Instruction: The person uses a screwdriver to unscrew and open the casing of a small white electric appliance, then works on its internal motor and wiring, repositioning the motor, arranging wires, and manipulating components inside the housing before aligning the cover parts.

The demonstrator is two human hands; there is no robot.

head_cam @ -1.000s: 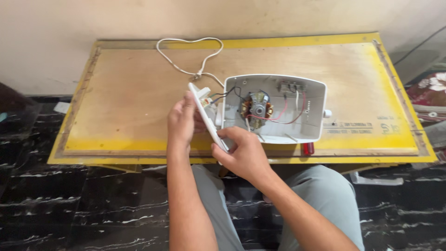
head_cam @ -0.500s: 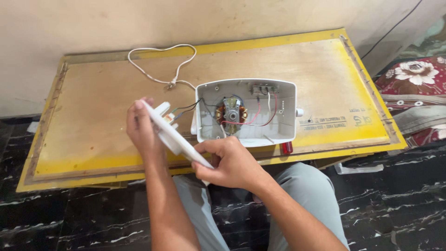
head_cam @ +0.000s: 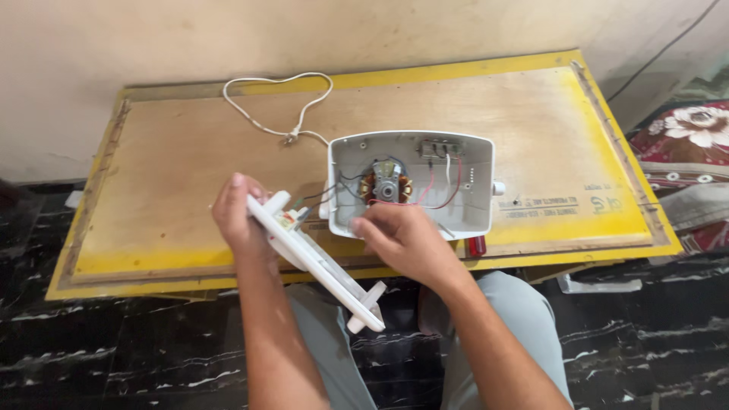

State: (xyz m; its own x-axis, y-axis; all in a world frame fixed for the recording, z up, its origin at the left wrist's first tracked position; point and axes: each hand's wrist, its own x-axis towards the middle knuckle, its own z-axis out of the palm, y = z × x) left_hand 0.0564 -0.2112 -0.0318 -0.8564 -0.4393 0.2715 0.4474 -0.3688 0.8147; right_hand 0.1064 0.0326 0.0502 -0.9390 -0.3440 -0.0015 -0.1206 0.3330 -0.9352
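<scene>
My left hand (head_cam: 239, 216) grips a long white plastic cover panel (head_cam: 315, 262), tilted on edge with its far end hanging over my lap. Thin wires run from the panel into an opened white appliance housing (head_cam: 474, 201) lying on the yellow-edged wooden board (head_cam: 190, 167). Inside the housing sits a small motor with copper windings (head_cam: 386, 187) and red and dark wires. My right hand (head_cam: 399, 239) rests on the housing's near rim, fingers curled over its edge. A white power cord (head_cam: 277, 106) loops away across the board behind the housing.
A red cylindrical object (head_cam: 477, 245) lies at the board's front edge beside the housing. A floral cloth (head_cam: 695, 133) is at the right. Dark marbled floor (head_cam: 114, 349) surrounds my knees. A plain wall rises behind the board.
The white panel has swung down and toward my lap in my left hand. My right hand has left the panel and moved onto the housing's near rim.
</scene>
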